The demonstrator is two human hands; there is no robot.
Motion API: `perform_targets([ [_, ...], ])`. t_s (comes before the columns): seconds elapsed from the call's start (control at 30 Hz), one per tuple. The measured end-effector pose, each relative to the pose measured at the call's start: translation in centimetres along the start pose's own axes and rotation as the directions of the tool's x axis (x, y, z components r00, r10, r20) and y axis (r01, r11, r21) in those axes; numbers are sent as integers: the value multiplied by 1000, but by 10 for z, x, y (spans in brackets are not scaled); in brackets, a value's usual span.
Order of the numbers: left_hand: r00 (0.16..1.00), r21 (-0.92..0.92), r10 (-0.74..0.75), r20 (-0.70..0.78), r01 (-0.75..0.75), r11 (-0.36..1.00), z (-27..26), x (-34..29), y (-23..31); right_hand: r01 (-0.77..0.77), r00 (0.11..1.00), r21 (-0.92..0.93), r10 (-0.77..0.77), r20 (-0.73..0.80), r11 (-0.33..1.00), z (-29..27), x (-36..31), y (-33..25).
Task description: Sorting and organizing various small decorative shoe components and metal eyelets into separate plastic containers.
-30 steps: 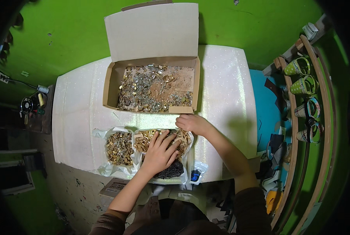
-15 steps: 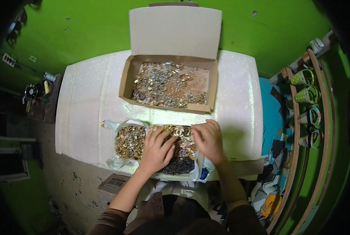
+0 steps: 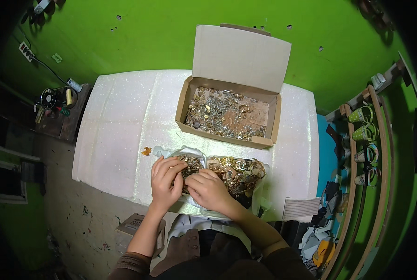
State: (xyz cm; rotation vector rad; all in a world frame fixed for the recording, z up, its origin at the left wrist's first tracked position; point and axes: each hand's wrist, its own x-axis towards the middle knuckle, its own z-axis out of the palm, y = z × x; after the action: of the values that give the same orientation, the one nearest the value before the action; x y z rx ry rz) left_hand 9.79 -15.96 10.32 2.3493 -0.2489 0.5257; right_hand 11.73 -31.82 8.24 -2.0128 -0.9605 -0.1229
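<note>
Left hand [image 3: 167, 182] and right hand [image 3: 209, 189] curl over small gold pieces [image 3: 193, 166], grip unclear; a brown carton [image 3: 134, 226] near the desk [image 3: 119, 140] bears dark printing.

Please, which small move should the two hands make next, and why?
Perhaps the right hand could lift aside a little: it and the left hand both hide part of the small gold-coloured pieces in the left container from this view.
</note>
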Motion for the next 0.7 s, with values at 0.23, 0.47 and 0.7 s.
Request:
perform_targets([
  [0.23, 990, -24, 117, 83, -115, 993, 11, 52, -27, -250, 951, -396, 148, -271, 884, -52, 18, 62],
  [0.47, 942, 159, 160, 296, -214, 964, 60, 92, -73, -484, 858, -494, 502, -107, 723, -98, 1, 112],
  [0.7, 867, 232, 38, 497, -175, 957, 59, 89, -66, -504, 838, -459, 544, -53, 731, -102, -15, 110],
])
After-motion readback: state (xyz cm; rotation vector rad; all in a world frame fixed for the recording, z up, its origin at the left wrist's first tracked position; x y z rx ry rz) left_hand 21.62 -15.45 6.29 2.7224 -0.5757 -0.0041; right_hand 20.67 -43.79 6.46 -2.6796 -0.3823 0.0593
